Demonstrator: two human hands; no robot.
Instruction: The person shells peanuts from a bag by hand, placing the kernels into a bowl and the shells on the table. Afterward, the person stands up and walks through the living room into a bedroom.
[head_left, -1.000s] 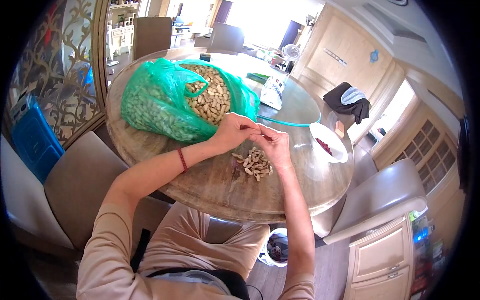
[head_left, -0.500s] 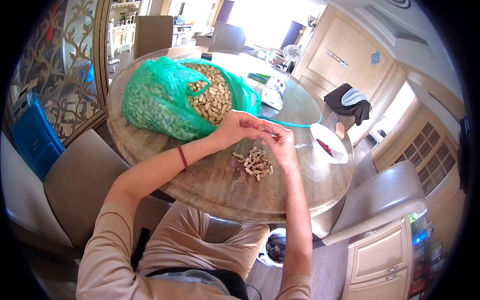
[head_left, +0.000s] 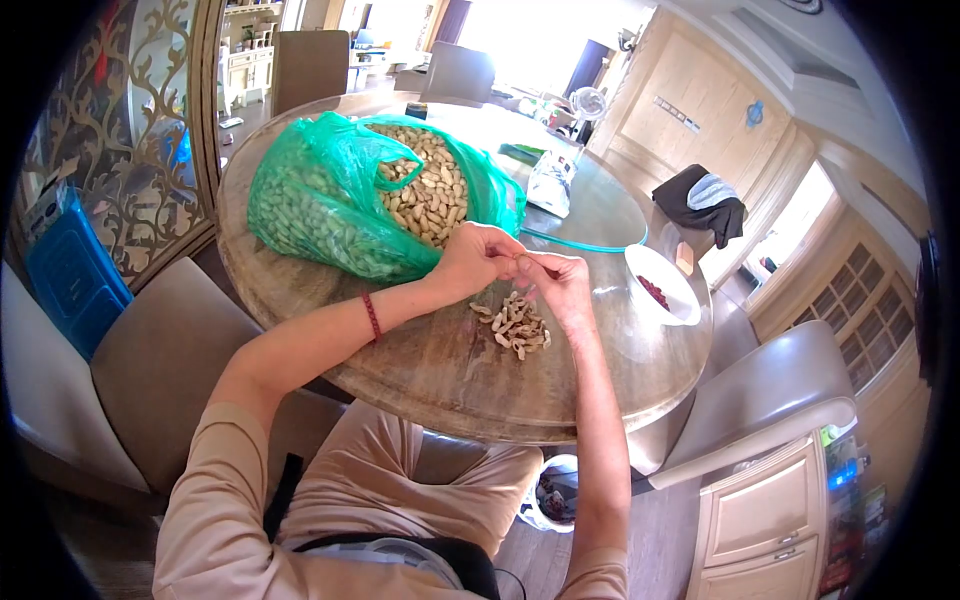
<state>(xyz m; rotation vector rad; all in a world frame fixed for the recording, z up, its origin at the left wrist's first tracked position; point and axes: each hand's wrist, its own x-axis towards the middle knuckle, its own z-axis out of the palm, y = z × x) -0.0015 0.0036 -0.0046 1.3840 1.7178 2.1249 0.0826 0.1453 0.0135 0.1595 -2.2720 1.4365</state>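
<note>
My left hand (head_left: 472, 265) and my right hand (head_left: 562, 287) meet above the near middle of the table, fingertips pinched together on a small peanut (head_left: 521, 259) that they mostly hide. Right below them lies a loose heap of peanut shells (head_left: 517, 328) on the bare wood. Behind my left hand stands a large green plastic bag (head_left: 330, 205), its mouth open on a mass of unshelled peanuts (head_left: 437, 190). To the right of my right hand a white bowl (head_left: 682, 292) holds dark red peanut kernels (head_left: 653, 292).
The round wooden table (head_left: 420, 395) carries a glass turntable (head_left: 608, 205) with a white packet (head_left: 550, 185) on it. Beneath the table edge stands a waste bin (head_left: 548, 500) with dark contents. Chairs flank me on the left (head_left: 190, 370) and right (head_left: 760, 400).
My fingertips have closed more tightly together around the peanut, which showed more clearly before. The view has shifted slightly; the bag, shells and bowl stay in place.
</note>
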